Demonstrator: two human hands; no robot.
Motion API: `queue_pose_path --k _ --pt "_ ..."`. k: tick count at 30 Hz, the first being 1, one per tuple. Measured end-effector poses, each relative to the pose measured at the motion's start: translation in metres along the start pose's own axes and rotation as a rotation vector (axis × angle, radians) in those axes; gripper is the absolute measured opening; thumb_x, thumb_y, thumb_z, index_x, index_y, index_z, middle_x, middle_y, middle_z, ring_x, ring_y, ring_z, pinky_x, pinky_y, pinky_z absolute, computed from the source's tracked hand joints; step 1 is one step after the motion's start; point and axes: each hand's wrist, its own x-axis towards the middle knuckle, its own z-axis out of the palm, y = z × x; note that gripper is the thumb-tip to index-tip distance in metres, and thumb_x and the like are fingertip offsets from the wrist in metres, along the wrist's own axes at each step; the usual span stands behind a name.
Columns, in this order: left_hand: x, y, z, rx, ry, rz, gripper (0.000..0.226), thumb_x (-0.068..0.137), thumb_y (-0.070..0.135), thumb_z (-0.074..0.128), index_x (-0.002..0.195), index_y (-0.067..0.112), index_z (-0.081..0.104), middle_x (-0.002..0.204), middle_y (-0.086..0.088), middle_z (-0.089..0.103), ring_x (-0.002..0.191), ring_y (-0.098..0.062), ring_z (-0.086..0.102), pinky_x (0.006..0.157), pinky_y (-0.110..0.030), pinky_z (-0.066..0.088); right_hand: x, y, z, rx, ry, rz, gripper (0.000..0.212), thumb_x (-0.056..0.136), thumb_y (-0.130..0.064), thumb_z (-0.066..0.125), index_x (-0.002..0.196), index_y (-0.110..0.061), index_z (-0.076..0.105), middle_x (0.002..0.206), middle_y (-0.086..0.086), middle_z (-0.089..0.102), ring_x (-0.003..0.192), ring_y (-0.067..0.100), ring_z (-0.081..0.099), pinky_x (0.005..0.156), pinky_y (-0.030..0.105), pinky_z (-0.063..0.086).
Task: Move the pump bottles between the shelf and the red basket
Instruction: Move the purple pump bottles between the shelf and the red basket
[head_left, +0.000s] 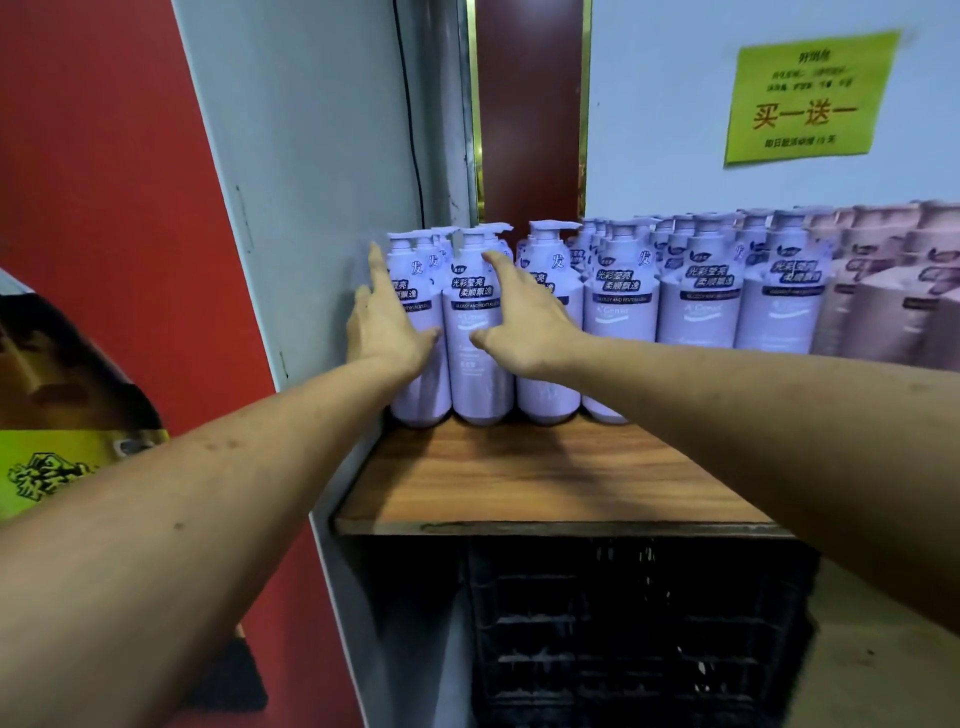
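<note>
Several lilac pump bottles stand in rows on the wooden shelf (545, 483), pushed toward its back. My left hand (387, 322) lies flat with fingers apart against the leftmost bottle (415, 374), beside the grey side panel. My right hand (524, 317) is spread open between the second bottle (480, 374) and the third bottle (545, 395); neither hand grips anything. Further lilac bottles (696, 306) continue to the right. The red basket is not in view.
Pink pump bottles (893, 306) fill the shelf's far right. A grey panel (311, 182) and red wall (104, 208) bound the left. A yellow-green sign (808, 98) hangs on the back wall. A dark crate (623, 634) sits under the shelf. The shelf's front half is bare wood.
</note>
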Motion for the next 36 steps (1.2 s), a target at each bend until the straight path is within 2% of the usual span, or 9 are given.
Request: queue_pose_path --k 4,8,11,15,18,21,26,32,36 --pt "0.009 -0.009 0.006 0.017 0.009 -0.006 0.128 0.071 0.039 0.087 0.159 0.023 -0.004 0.153 -0.011 0.042 0.136 -0.033 0.044 0.106 -0.04 0.038 0.01 -0.005 0.005 0.016 -0.014 0.012 0.099 0.089 -0.016 0.068 0.164 -0.028 0.004 0.149 0.015 0.048 0.128 0.037 0.055 0.099 0.039 0.045" --pt "0.011 -0.016 0.013 -0.005 0.021 0.0 0.136 0.064 0.036 0.092 0.159 0.022 -0.004 0.154 -0.012 0.04 0.137 -0.032 0.044 0.107 -0.04 0.038 0.016 -0.004 0.012 -0.029 -0.03 0.035 0.109 0.087 -0.015 0.071 0.163 -0.037 -0.005 0.16 0.017 0.034 0.125 0.038 0.057 0.093 0.041 0.052" --pt "0.01 -0.013 0.013 -0.046 0.098 -0.005 0.135 0.06 0.035 0.094 0.159 0.016 0.004 0.15 -0.013 0.042 0.135 -0.033 0.044 0.106 -0.038 0.037 0.016 0.002 0.015 -0.035 0.031 0.031 0.117 0.084 -0.02 0.078 0.162 -0.041 -0.007 0.151 0.017 0.044 0.12 0.037 0.058 0.092 0.039 0.049" --pt "-0.002 -0.009 0.013 0.034 0.198 0.084 0.119 0.062 0.041 0.091 0.154 0.01 0.022 0.138 -0.012 0.038 0.114 -0.037 0.055 0.09 -0.043 0.047 0.018 0.008 0.008 -0.053 0.079 0.008 0.12 0.079 -0.038 0.087 0.162 -0.041 0.0 0.151 0.011 0.046 0.13 0.036 0.055 0.105 0.044 0.048" --pt "-0.008 -0.007 0.014 0.108 0.24 0.103 0.082 0.061 0.043 0.089 0.126 0.009 0.05 0.122 -0.013 0.04 0.099 -0.039 0.057 0.08 -0.044 0.047 0.02 0.007 0.007 -0.073 0.119 0.019 0.125 0.075 -0.044 0.089 0.164 -0.032 0.001 0.153 0.011 0.042 0.132 0.037 0.053 0.106 0.045 0.046" --pt "-0.012 -0.006 0.014 0.131 0.275 0.093 0.071 0.061 0.046 0.087 0.11 0.006 0.054 0.119 -0.014 0.041 0.099 -0.039 0.054 0.078 -0.044 0.045 0.019 0.005 0.009 -0.053 0.173 0.046 0.13 0.07 -0.046 0.092 0.164 -0.017 0.006 0.162 0.01 0.034 0.141 0.035 0.045 0.111 0.043 0.04" --pt "-0.022 -0.011 0.018 -0.007 0.285 0.179 0.074 0.062 0.034 0.089 0.113 0.002 0.046 0.124 -0.016 0.044 0.107 -0.037 0.051 0.084 -0.034 0.038 0.017 0.007 0.009 -0.076 0.194 0.081 0.084 0.064 -0.056 0.092 0.125 -0.011 0.056 0.127 0.006 0.046 0.116 0.031 0.056 0.094 0.04 0.048" --pt "-0.029 -0.015 0.01 -0.184 0.252 0.129 0.078 0.06 0.039 0.092 0.113 0.01 0.043 0.113 -0.013 0.059 0.105 -0.037 0.058 0.071 -0.023 0.025 0.01 0.009 0.011 0.062 0.198 0.052 0.084 0.053 -0.064 0.093 0.108 -0.021 0.045 0.114 0.003 0.064 0.107 0.028 0.06 0.087 0.04 0.049" --pt "-0.035 -0.015 0.004 -0.186 0.224 0.121 0.077 0.062 0.039 0.092 0.113 0.009 0.042 0.113 -0.014 0.059 0.105 -0.038 0.058 0.073 -0.026 0.029 0.005 0.005 0.012 0.086 0.199 0.077 0.087 0.053 -0.063 0.093 0.113 -0.025 0.044 0.114 0.004 0.069 0.108 0.029 0.063 0.089 0.041 0.052"
